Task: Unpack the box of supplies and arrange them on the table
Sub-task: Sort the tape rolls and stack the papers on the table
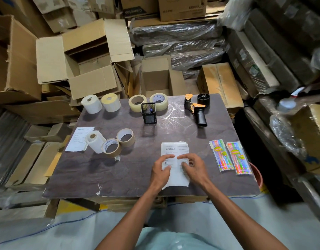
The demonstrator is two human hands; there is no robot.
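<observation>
A stack of white printed sheets (174, 150) lies near the front middle of the dark table (133, 174). My left hand (161, 168) rests on its left side and my right hand (195, 167) on its right side, fingers spread and lightly bent, pressing on the paper. Two packs of coloured pens (230, 157) lie to the right. Two brown tape rolls (117, 143) and a white label roll (94, 140) sit at the left. At the back stand two label rolls (100, 103), two clear tape rolls (148, 101), a black mesh pen cup (148, 113) and a tape dispenser (198, 107).
A white document (78, 139) overhangs the table's left edge. An open cardboard box (156, 78) stands just behind the table. Stacked cartons and plastic-wrapped bundles surround the table on all sides. A reddish bucket (256, 174) sits by the right front corner.
</observation>
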